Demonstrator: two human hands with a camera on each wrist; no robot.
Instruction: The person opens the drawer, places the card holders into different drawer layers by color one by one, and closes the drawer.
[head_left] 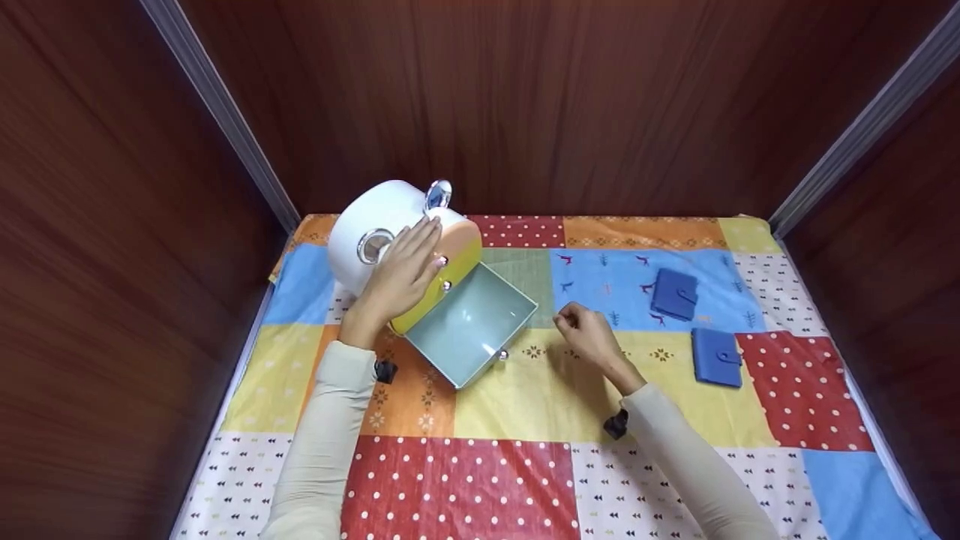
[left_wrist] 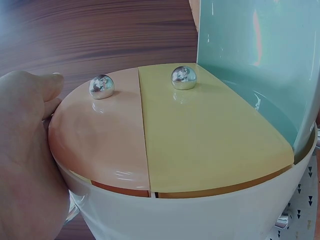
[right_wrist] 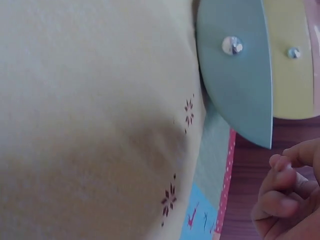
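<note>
A white rounded storage box (head_left: 390,199) with a peach, yellow and pale teal drawer front stands at the back left. Its teal drawer (head_left: 469,326) is pulled out, and its bare inside shows. My left hand (head_left: 401,277) rests on the box beside the peach drawer (left_wrist: 105,135), fingers straight. The yellow drawer (left_wrist: 210,135) sits next to the peach one, nearly flush with the body. Just right of the teal drawer's corner hovers my right hand (head_left: 589,334), fingers loosely curled with nothing held. In the right wrist view, the teal front's round silver knob (right_wrist: 232,45) shows above those fingers.
Two small blue snap-strap wallets, one farther back (head_left: 674,294) and one nearer (head_left: 717,358), lie on the right of the patchwork cloth (head_left: 517,405). Dark wood panels (head_left: 525,105) enclose the back and both sides.
</note>
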